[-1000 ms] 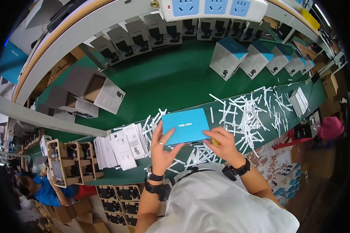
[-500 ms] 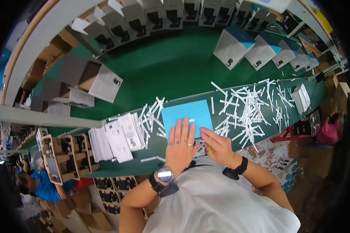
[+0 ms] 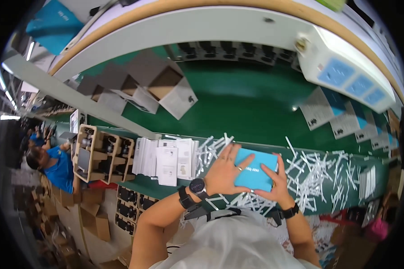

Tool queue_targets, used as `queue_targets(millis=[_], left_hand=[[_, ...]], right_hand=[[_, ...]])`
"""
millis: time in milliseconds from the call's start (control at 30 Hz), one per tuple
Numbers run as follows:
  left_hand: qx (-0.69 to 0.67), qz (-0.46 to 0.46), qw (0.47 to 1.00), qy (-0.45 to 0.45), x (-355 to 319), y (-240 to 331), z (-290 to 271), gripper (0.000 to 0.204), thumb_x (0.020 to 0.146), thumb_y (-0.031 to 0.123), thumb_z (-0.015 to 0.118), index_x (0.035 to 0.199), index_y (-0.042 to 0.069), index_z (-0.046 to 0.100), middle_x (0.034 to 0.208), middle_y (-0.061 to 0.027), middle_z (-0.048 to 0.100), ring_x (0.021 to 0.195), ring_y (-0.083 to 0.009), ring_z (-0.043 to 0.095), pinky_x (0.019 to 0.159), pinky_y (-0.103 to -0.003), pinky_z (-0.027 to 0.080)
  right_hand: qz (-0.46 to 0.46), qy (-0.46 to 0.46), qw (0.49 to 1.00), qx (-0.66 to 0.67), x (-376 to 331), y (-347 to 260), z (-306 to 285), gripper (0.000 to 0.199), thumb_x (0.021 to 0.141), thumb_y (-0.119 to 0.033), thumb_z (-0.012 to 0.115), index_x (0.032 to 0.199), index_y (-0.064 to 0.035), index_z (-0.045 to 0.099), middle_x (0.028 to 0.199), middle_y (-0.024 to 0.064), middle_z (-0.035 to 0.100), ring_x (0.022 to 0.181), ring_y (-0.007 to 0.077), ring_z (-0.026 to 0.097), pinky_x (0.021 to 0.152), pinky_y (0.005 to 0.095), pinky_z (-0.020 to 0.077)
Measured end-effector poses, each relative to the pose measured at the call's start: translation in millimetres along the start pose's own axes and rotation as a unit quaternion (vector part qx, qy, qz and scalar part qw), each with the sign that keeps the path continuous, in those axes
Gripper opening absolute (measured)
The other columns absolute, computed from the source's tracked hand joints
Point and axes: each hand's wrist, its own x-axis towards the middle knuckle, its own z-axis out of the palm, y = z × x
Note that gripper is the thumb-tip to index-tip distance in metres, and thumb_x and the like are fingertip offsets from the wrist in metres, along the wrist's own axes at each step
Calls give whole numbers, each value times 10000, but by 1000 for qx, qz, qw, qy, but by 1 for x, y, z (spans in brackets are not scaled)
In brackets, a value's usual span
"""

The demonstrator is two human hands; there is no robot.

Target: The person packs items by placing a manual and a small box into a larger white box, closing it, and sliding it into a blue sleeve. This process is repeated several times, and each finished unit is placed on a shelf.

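Note:
A blue box point(image 3: 257, 175) is between my two hands over the front of the green bench. My left hand point(image 3: 229, 174) grips its left side, with fingers at the far left corner and across the top. Around the right side is my right hand point(image 3: 277, 183), one finger lying on the blue top. The undersides of the fingers are hidden. White paper strips point(image 3: 312, 179) lie to the right of the box, and more are scattered on its left and near sides.
Stacks of white leaflets point(image 3: 167, 165) lie left of the hands, beside a wooden rack point(image 3: 101, 154) of black devices. Open boxes point(image 3: 177, 96) stand at the far left; blue-topped boxes point(image 3: 325, 107) stand at the right. A shelf point(image 3: 238, 22) spans overhead. A person in blue point(image 3: 58, 166) is at left.
My left hand has gone from lying flat on the blue box to gripping its left side. My right hand now grasps the right side. The view has shifted.

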Motion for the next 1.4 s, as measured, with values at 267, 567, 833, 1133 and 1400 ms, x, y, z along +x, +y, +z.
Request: queue_targets(millis=[267, 567, 833, 1133, 1400], left_hand=[[152, 57, 986, 36, 64, -112, -96, 789, 724, 513, 790, 1343, 90, 542, 1327, -278, 502, 1209, -435, 520, 987, -532, 467], [354, -322, 874, 86, 51, -246, -86, 260, 824, 156, 662, 1069, 73, 684, 1126, -142, 603, 1118, -278, 618, 734, -382, 569], [166, 49, 973, 152, 2, -56, -21, 356, 773, 108, 636, 1125, 66, 668, 1363, -125, 557, 1241, -332, 557, 974, -424, 507], [-23, 32, 945, 323, -69, -3, -35, 43, 867, 129, 655, 892, 98, 671, 895, -80, 689, 765, -293, 681, 605, -356, 547], [78, -624, 762, 156, -181, -194, 25, 673, 737, 387, 845, 1209, 5, 555, 1109, -207, 610, 976, -380, 645, 825, -459, 545]], right_hand=[[37, 134, 986, -92, 46, 70, -48, 802, 674, -335, 870, 1378, -66, 596, 1580, 290, 285, 1430, 446, 355, 1167, 498, 287], [218, 177, 925, -255, 164, 132, -97, 640, 840, -329, 783, 1402, -109, 570, 1435, 280, 473, 1339, 410, 454, 1102, 472, 361], [164, 122, 972, 119, 46, -1, -2, 700, 804, -12, 678, 1461, 2, 436, 1400, 56, 552, 660, 5, 444, 561, 152, 340], [400, 221, 872, 175, -22, -7, 25, 358, 879, -125, 709, 1169, 27, 564, 873, 64, 631, 553, 73, 532, 447, 236, 418], [387, 99, 903, 156, 2, -25, 43, 413, 833, -177, 778, 1147, 3, 579, 811, 19, 630, 552, 67, 522, 437, 229, 392]])
